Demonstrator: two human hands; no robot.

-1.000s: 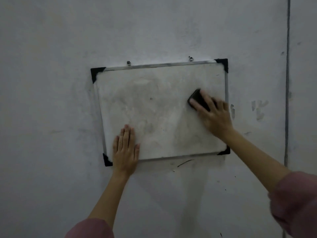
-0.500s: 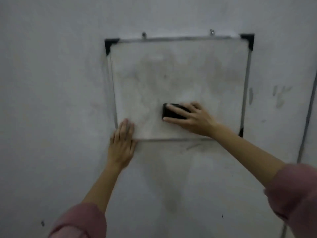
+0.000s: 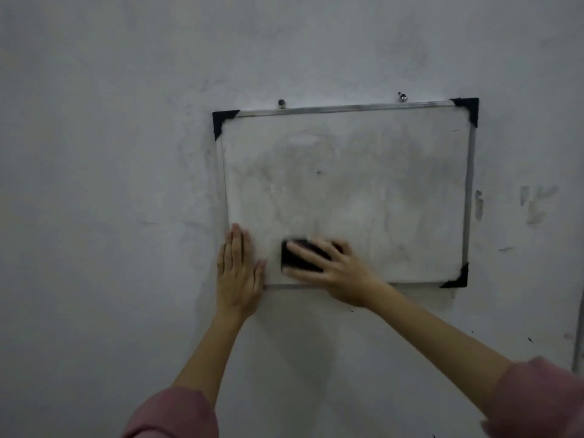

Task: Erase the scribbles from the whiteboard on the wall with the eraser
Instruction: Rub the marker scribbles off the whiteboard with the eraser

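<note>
Head view looks at a grey, scuffed plaster wall (image 3: pixel 94 153) where a rectangular whiteboard (image 3: pixel 363 172) hangs from two small metal pegs (image 3: pixel 281 103), slightly tilted, its thin metal frame capped with black plastic corner pieces. The left hand (image 3: pixel 238 273) lies flat with fingers straight and close together over the board's corner at about 7 o'clock, thumb out to the side — probably there to keep the loosely hung board from swinging under the rubbing.

The right hand (image 3: pixel 331 267) presses the eraser (image 3: pixel 300 256), a dark rounded block, against the lower edge of the board at about 6 o'clock, just beside the left hand; its fingers are spread over the eraser's back and the thumb hooks under its lower side. Both hand and eraser are blurred, so the exact grip is hard to read.

The board's surface looks smooth but cloudy, covered in pale grey smears — no clear scribble lines show, only a small dark speck near the centre. By my reading the wiping is well advanced, with residue left to clear.
</note>
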